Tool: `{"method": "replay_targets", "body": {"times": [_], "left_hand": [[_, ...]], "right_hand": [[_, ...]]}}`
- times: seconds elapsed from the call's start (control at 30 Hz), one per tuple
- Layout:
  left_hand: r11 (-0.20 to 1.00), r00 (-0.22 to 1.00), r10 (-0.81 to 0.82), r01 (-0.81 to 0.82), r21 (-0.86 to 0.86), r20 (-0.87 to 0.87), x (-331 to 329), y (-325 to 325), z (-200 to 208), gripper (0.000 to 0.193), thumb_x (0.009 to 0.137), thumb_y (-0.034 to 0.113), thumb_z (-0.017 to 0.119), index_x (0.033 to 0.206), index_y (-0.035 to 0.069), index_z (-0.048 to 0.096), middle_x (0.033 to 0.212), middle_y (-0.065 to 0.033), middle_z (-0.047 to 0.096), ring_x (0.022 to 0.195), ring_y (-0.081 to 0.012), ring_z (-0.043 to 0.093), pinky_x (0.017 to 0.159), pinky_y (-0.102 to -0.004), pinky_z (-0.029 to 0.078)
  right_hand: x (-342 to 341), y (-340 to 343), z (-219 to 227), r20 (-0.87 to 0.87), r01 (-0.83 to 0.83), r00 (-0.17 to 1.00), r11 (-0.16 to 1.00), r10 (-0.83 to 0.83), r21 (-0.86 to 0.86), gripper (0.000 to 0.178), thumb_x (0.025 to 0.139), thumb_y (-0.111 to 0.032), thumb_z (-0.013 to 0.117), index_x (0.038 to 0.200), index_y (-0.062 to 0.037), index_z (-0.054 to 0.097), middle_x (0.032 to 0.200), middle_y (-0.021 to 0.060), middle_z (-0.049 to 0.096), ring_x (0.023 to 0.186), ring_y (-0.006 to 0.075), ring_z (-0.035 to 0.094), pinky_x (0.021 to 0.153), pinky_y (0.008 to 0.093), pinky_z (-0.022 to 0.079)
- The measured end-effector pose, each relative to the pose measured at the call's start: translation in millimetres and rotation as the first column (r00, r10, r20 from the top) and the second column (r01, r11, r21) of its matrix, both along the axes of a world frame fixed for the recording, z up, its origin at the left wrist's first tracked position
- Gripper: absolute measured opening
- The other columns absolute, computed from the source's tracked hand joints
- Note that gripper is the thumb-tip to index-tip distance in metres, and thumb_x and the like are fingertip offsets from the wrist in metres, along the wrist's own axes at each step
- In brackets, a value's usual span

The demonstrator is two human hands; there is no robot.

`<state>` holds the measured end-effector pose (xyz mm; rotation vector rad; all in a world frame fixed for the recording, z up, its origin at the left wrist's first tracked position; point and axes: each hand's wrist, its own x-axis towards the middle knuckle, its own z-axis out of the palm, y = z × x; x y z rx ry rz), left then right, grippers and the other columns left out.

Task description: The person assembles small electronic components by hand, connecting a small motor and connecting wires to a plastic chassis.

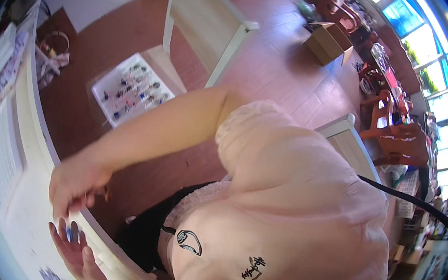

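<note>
My left hand (80,259) is over the near edge of the white table (24,217), palm turned up and fingers slightly curled. A small blue piece (74,232) rests at its fingers; its kind is too small to tell. Just above it is my right hand (76,185), fingers bent down and inward, slightly blurred. What those fingers hold, if anything, I cannot make out. A white tray (100,99) of several small dark, blue and red pieces lies beyond my right forearm, on the seat of a pale wooden chair (206,24).
On the table are a white sheet-like panel (0,161) and a bluish-purple patterned thing (55,278). Bags and cloth are heaped at its far end. An open cardboard box (328,44) stands on the reddish floor. Another chair (343,134) is behind me, and a black cable (413,200) passes there.
</note>
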<state>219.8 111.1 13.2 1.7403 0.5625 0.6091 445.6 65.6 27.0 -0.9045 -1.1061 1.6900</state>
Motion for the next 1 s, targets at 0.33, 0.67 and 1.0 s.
{"method": "replay_targets", "body": {"times": [0.33,0.67,1.0], "left_hand": [[0.986,0.979,0.059,-0.027,-0.162,0.193,-37.3,20.3,25.7,0.049,0.088,0.011,0.056,0.132,0.005,0.036,0.12,-0.0165,0.048,0.089,-0.0239,0.055,0.078,-0.0329,0.047],[0.763,0.889,0.454,-0.422,-0.49,-0.058,-123.9,-16.5,20.1,0.037,0.096,0.02,0.048,0.125,-0.002,0.048,0.11,-0.0138,0.062,0.095,-0.0178,0.063,0.078,-0.0255,0.051],[0.574,0.779,0.624,-0.396,-0.717,0.07,-174.5,-38.9,9.8,0.036,0.093,0.01,0.048,0.121,-0.011,0.046,0.113,-0.0186,0.058,0.104,-0.0209,0.06,0.086,-0.0225,0.053]], "right_hand": [[-46.0,31.0,24.4,0.097,0.134,0.987,0.99,-0.129,-0.045,0.018,0.078,-0.022,0.069,0.076,-0.0039,0.065,0.066,0.0026,0.057,0.055,0.0112,0.049,0.046,0.027,0.039],[-105.1,44.1,21.9,0.205,-0.142,0.964,0.981,0.167,-0.13,0.033,0.086,-0.033,0.06,0.1,-0.0042,0.063,0.078,0.0042,0.06,0.051,0.003,0.041,0.046,0.0163,0.035],[-160.5,103.9,17.6,0.647,-0.512,0.672,0.858,0.362,0.052,0.027,0.082,-0.026,0.066,0.099,-0.0055,0.062,0.079,0.0017,0.061,0.062,0.0088,0.052,0.053,0.0222,0.04]]}}
